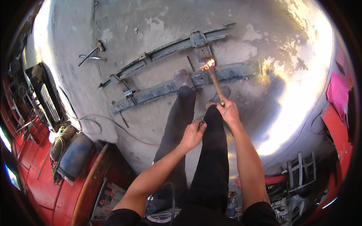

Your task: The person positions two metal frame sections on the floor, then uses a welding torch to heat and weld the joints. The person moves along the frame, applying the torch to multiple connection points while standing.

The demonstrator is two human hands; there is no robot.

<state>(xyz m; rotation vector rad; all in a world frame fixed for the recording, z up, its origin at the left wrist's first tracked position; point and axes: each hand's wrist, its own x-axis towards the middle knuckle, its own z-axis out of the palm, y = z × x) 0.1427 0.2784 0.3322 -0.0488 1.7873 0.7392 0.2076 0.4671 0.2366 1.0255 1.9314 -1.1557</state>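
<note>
My right hand (229,111) is closed around the handle of a gas torch (216,83), just past my right knee. Flame (207,64) shows at the torch's far end, against a bracket (201,47) on a dark metal vehicle frame. That frame lies on the floor as a curved beam (162,52) and a nearer straight beam (233,72), joined by brackets at both ends. Between my knees my left hand (193,134) is curled closed; a small dark bit shows at its fingertips, too small to name. My left shoe (183,78) is on or against the straight beam.
A hammer (99,46) and a metal bar (93,57) lie far left. A thin hose (124,132) trails across the floor from the left, near a grille (47,94) and a blue cylinder (76,156). Metal parts (301,173) and red panels (335,126) stand at right.
</note>
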